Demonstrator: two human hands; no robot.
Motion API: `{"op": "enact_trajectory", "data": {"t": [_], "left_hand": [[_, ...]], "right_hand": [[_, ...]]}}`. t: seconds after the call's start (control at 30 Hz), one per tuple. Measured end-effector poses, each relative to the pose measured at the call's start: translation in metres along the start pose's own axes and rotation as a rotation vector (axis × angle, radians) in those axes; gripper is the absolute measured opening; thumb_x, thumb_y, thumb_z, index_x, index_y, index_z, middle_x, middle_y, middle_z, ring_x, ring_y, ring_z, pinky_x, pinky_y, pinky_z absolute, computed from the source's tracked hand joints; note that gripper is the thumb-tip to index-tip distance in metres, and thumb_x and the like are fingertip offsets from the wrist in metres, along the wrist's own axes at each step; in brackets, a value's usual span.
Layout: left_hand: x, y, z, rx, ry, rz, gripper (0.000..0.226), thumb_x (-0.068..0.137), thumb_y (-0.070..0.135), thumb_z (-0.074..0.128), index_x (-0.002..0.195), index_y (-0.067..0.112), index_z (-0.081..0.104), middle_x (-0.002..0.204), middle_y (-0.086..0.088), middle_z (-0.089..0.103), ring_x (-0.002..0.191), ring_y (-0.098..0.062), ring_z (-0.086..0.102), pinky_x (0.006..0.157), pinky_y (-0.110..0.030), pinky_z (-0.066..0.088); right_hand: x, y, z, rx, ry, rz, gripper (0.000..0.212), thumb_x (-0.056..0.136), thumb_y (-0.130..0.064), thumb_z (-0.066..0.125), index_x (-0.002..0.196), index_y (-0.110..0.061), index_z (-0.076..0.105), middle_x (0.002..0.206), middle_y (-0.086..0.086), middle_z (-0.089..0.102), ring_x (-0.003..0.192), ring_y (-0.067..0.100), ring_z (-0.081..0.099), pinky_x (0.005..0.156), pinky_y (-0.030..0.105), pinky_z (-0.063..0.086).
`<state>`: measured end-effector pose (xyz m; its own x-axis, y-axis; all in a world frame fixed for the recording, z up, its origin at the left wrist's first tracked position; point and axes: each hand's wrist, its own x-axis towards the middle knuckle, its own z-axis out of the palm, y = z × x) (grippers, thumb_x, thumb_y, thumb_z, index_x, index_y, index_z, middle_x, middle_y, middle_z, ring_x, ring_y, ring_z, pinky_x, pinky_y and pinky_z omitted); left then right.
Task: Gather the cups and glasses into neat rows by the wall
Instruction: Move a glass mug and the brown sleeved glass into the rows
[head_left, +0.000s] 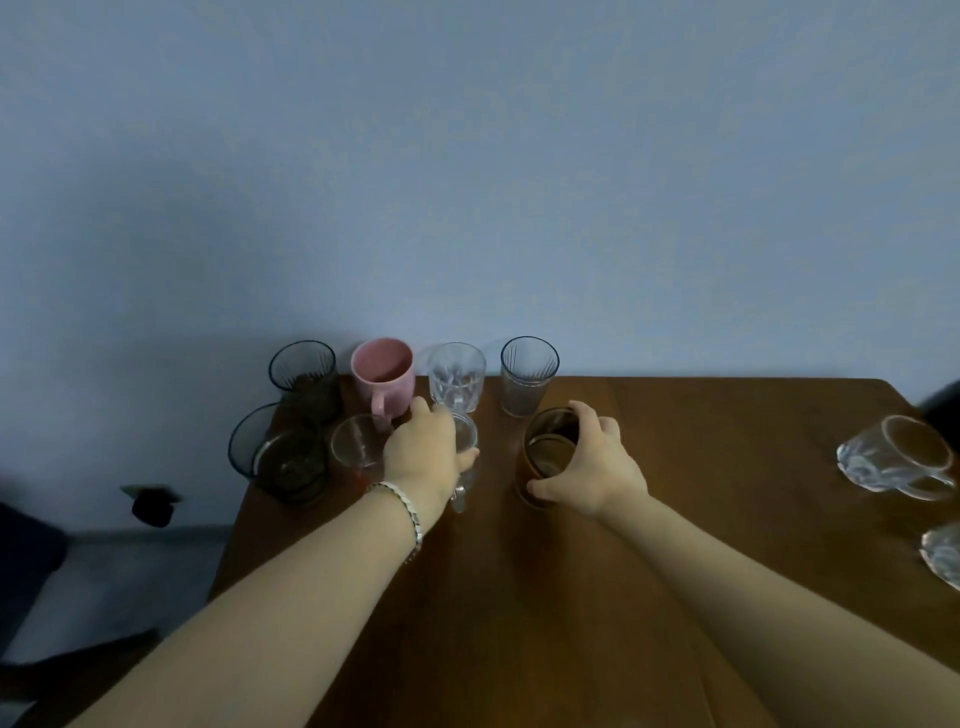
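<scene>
Along the blue wall stands a row: a dark ribbed glass (303, 374), a pink mug (384, 375), a clear cut glass (455, 375) and a grey ribbed glass (527, 375). In front of it sit a dark glass (280, 457) and a small clear glass (357, 446). My left hand (423, 452) grips a clear glass (466, 441) in this second row. My right hand (589, 457) wraps around an amber glass (545, 452) standing to its right.
The brown wooden table (675, 467) meets the wall at the back; its left edge runs just beside the dark glasses. A clear glass mug (898, 457) and another clear glass (943, 553) rest at the far right. The floor lies to the left.
</scene>
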<state>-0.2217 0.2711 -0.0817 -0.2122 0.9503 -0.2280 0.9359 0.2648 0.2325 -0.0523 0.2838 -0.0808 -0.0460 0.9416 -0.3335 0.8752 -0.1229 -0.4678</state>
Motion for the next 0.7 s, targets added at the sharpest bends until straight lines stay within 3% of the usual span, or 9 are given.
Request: {"op": "enact_trajectory", "data": {"t": [0.23, 0.37, 0.43, 0.57, 0.7], "left_hand": [[0.011, -0.008, 0.01, -0.018, 0.003, -0.001, 0.068, 0.089, 0.041, 0.059, 0.141, 0.005, 0.035, 0.138, -0.014, 0.037, 0.114, -0.034, 0.057, 0.083, -0.038, 0.054], [0.003, -0.006, 0.009, -0.03, -0.007, 0.015, 0.07, 0.092, 0.035, 0.056, 0.148, 0.009, 0.023, 0.145, -0.013, 0.031, 0.125, -0.033, 0.05, 0.089, -0.037, 0.053], [-0.009, -0.003, 0.007, 0.021, 0.01, 0.05, 0.069, 0.093, 0.033, 0.055, 0.149, 0.012, 0.021, 0.147, -0.013, 0.028, 0.125, -0.033, 0.048, 0.087, -0.038, 0.054], [-0.048, 0.015, 0.002, 0.197, 0.021, 0.166, 0.052, 0.093, 0.031, 0.051, 0.14, 0.015, 0.036, 0.143, -0.012, 0.036, 0.129, -0.031, 0.041, 0.093, -0.038, 0.05], [-0.101, 0.049, 0.005, 0.221, -0.265, 0.245, 0.03, 0.096, 0.034, 0.045, 0.117, 0.016, 0.057, 0.115, -0.005, 0.063, 0.109, -0.025, 0.059, 0.085, -0.036, 0.049]], "right_hand": [[0.031, -0.017, 0.023, -0.024, 0.003, 0.008, 0.112, 0.064, -0.046, 0.081, 0.149, -0.024, 0.011, 0.146, 0.008, 0.027, 0.126, 0.033, 0.047, 0.096, 0.043, 0.048], [0.016, -0.011, 0.022, 0.166, -0.032, 0.097, 0.124, 0.068, -0.039, 0.082, 0.15, -0.014, -0.006, 0.154, 0.011, 0.02, 0.135, 0.032, 0.039, 0.104, 0.043, 0.041], [-0.002, 0.005, 0.015, 0.188, -0.112, 0.155, 0.11, 0.075, -0.03, 0.078, 0.151, -0.009, 0.001, 0.154, 0.014, 0.023, 0.136, 0.031, 0.038, 0.106, 0.038, 0.039], [-0.058, 0.059, -0.002, 0.08, -0.35, 0.134, 0.056, 0.086, -0.027, 0.068, 0.135, -0.012, 0.047, 0.138, 0.008, 0.051, 0.122, 0.022, 0.053, 0.097, 0.028, 0.046], [-0.133, 0.118, -0.027, 0.054, -0.422, 0.084, 0.044, 0.092, -0.029, 0.058, 0.133, -0.017, 0.049, 0.136, 0.003, 0.053, 0.124, 0.017, 0.051, 0.097, 0.024, 0.043]]}}
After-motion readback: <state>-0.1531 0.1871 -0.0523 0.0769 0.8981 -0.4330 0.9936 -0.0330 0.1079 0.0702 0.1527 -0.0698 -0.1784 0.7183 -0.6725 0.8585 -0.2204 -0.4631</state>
